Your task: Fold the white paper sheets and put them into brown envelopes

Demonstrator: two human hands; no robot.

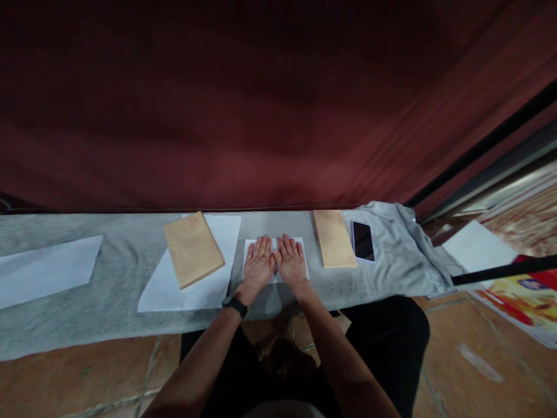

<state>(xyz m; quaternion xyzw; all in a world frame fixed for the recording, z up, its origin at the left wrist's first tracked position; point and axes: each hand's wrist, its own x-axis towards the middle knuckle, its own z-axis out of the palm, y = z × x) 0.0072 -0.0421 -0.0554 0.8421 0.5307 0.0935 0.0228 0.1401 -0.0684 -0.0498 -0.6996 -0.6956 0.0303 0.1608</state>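
Both of my hands lie flat, side by side, on a small white sheet of paper point(275, 277) in the middle of the cloth-covered surface. My left hand point(259, 261), with a dark watch point(235, 306) on its wrist, presses on the left part of the sheet with its fingers stretched out. On the right part rests my right hand point(290, 258), palm down, its thumb close to the left one. The hands cover most of the sheet. To the left a brown envelope point(194, 249) lies on larger white sheets point(159, 296); to the right are more brown envelopes point(335, 239).
A phone point(363, 241) lies right of the envelopes. Another white sheet point(47, 270) is at the far left of the grey cloth point(117, 261). A dark red curtain point(261, 128) hangs behind. Dark bars point(496, 273) and a colourful box point(522, 299) stand at the right.
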